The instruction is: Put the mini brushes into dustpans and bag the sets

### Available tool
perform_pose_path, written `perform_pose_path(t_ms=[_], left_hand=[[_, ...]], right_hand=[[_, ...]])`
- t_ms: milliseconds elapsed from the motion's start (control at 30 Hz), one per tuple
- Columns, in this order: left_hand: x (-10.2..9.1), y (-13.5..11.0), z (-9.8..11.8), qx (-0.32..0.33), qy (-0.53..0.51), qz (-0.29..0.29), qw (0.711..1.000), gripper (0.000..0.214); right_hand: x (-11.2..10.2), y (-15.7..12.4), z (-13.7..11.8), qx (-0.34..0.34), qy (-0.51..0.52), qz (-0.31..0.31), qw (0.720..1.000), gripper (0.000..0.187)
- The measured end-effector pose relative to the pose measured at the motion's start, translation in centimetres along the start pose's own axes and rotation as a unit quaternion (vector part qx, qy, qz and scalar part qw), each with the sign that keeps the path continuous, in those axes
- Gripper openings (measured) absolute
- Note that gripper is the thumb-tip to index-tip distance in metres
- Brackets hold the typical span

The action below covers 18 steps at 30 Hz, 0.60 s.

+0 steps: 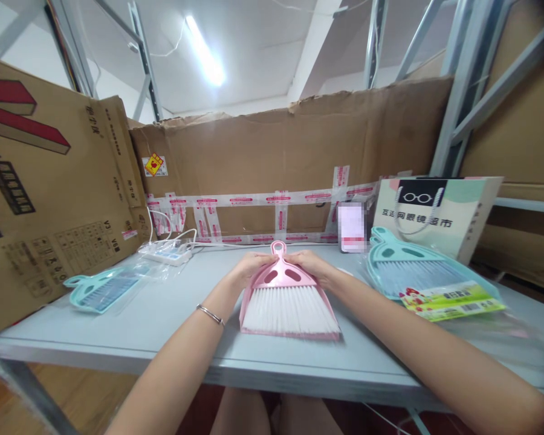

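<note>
A pink hand brush with white bristles [290, 308] lies nested in a matching pink dustpan [243, 320] at the middle of the table, handle end away from me. My left hand [250, 266] grips the set from the left near the handle. From the right, my right hand [312, 266] holds it at the same height. Both hands have their fingers closed about the edges, and the fingertips are partly hidden. The bristles point toward the table's front edge.
Teal brush-and-dustpan sets in clear plastic lie at the left [100, 291] and right [417, 275]. A power strip [170, 252], a phone [352, 226] and a paper bag [439, 211] stand farther back. Cardboard [254, 157] walls the rear; a large box [58, 199] is at left.
</note>
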<state>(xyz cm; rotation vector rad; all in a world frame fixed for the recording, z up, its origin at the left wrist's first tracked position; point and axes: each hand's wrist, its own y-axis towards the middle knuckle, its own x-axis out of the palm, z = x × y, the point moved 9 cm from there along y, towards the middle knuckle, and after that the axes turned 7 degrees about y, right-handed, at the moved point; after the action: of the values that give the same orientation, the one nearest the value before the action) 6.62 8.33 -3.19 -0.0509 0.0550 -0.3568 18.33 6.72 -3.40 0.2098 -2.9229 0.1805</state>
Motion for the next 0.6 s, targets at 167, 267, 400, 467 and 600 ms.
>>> perform_pose_path(t_ms=[167,267,400,467,600], left_hand=[[0.15,-0.21,0.58,0.028,0.011,-0.010,0.999,0.031],[0.19,-0.51,0.79,0.027,0.017,0.008,0.999,0.032],[0.26,-0.69,0.89,0.016,0.016,0.024,0.999,0.029],[0.24,-0.63,0.82,0.013,0.015,0.024,1.000,0.028],[0.18,-0.36,0.59,0.018,0.010,0.012,1.000,0.026]], right_hand=[[0.80,-0.40,0.09,0.028,0.035,-0.050,0.998,0.012],[0.59,-0.19,-0.09,0.021,0.038,-0.041,0.998,0.012],[0.15,0.25,-0.15,0.009,0.021,-0.019,1.000,0.013],[0.11,0.42,-0.17,0.002,0.016,-0.018,1.000,0.013],[0.08,0.56,-0.07,-0.001,0.012,-0.013,1.000,0.016]])
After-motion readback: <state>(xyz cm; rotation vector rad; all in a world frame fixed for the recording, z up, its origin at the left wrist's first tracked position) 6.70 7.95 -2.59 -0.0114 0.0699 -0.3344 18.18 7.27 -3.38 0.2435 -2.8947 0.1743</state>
